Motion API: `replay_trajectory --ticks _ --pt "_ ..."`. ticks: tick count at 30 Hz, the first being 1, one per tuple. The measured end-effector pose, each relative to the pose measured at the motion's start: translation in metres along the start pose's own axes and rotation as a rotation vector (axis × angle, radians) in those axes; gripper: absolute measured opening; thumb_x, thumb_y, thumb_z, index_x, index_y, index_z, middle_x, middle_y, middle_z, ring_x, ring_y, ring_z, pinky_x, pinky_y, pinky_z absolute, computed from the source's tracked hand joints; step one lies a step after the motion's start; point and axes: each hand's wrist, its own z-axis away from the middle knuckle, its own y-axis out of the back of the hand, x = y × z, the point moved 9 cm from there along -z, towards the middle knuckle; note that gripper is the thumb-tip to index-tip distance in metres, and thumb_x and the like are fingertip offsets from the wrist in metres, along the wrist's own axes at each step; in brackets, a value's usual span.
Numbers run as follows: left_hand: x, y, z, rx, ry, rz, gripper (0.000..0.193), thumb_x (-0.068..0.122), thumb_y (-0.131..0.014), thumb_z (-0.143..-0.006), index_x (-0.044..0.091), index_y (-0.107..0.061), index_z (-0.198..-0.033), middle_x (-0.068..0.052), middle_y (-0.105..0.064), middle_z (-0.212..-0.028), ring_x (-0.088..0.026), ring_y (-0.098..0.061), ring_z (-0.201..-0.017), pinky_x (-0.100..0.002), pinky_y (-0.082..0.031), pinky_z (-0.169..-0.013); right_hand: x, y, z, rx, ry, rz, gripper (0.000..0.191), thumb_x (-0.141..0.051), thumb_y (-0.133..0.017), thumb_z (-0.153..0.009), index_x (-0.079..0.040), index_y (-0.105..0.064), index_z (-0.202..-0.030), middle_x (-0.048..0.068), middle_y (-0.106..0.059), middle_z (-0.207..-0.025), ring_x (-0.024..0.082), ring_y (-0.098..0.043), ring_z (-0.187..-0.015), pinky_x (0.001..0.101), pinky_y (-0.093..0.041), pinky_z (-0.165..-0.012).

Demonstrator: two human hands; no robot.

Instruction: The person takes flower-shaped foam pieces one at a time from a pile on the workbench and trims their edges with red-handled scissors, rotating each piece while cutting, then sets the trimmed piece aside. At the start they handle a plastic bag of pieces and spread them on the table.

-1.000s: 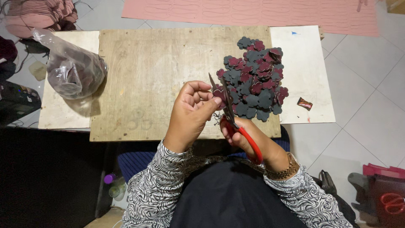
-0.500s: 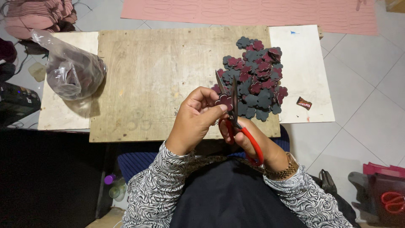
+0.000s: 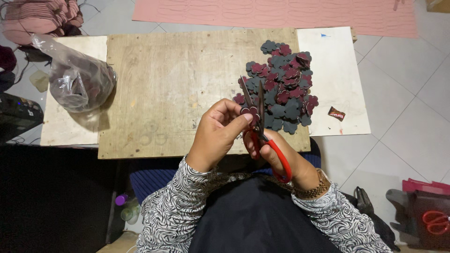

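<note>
My left hand [image 3: 216, 134] pinches a small dark red flower-shaped cutout [image 3: 250, 112] at its fingertips. My right hand [image 3: 276, 154] grips red-handled scissors [image 3: 262, 126], whose blades stand apart around the cutout. Both hands hover over the near edge of a wooden board [image 3: 178, 84]. Just beyond them lies a pile of dark grey and dark red flower cutouts [image 3: 281, 84] on the board's right end.
A clear plastic bag with dark pieces [image 3: 77, 79] sits at the board's left. A white board [image 3: 337, 79] with a small wrapper [image 3: 336, 113] lies right. A pink sheet [image 3: 281, 11] lies beyond. More red scissors [image 3: 436, 221] rest at lower right.
The scissors' blades have spread wider around the cutout, and my left hand has turned the piece slightly between them. The pile has not moved.
</note>
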Motion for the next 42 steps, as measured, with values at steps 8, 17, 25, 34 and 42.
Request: replay_trajectory --ticks 8,17,25,34,42 --pt "-0.003 0.002 -0.001 -0.003 0.025 -0.054 0.009 0.007 -0.071 -0.095 0.003 -0.063 -0.094 -0.004 -0.072 -0.088 -0.009 -0.066 -0.080 -0.026 -0.056 -0.076 -0.002 0.000 0.000 0.014 -0.010 0.038 0.080 -0.089 -0.043 -0.088 -0.009 -0.050 -0.089 -0.002 -0.047 -0.080 0.009 -0.044 -0.072 0.0244 -0.039 -0.064" --pt "-0.006 0.009 -0.002 0.022 0.026 -0.005 0.010 0.007 -0.071 -0.095 0.003 -0.063 -0.090 -0.006 -0.073 -0.087 -0.011 -0.068 -0.081 -0.028 -0.058 -0.078 0.008 -0.004 -0.006 0.097 -0.001 0.078 0.078 -0.086 -0.043 -0.090 -0.008 -0.052 -0.093 -0.003 -0.048 -0.078 0.007 -0.044 -0.071 0.0228 -0.040 -0.063" --pt "-0.009 0.009 -0.005 0.035 0.033 0.035 0.010 0.006 -0.070 -0.095 0.004 -0.062 -0.089 -0.006 -0.073 -0.088 -0.011 -0.068 -0.082 -0.028 -0.057 -0.078 0.009 -0.005 -0.006 0.144 -0.001 0.043 0.074 -0.081 -0.045 -0.093 -0.008 -0.052 -0.095 -0.003 -0.047 -0.081 0.007 -0.046 -0.071 0.0222 -0.042 -0.063" --pt "-0.011 0.013 -0.008 0.044 0.048 0.030 0.010 0.007 -0.069 -0.095 0.004 -0.061 -0.091 -0.006 -0.072 -0.090 -0.011 -0.066 -0.083 -0.027 -0.056 -0.077 0.014 -0.002 -0.007 0.143 -0.031 -0.004 0.073 -0.080 -0.048 -0.093 -0.007 -0.053 -0.095 -0.004 -0.046 -0.081 0.006 -0.044 -0.070 0.0212 -0.040 -0.062" --pt "-0.010 0.017 -0.009 0.048 0.029 0.040 0.008 0.010 -0.068 -0.097 0.005 -0.062 -0.093 -0.003 -0.070 -0.089 -0.008 -0.063 -0.082 -0.024 -0.053 -0.075 0.012 -0.002 -0.005 0.127 -0.037 -0.008 0.070 -0.078 -0.051 -0.092 -0.008 -0.053 -0.094 -0.005 -0.047 -0.078 0.005 -0.044 -0.068 0.0206 -0.039 -0.060"
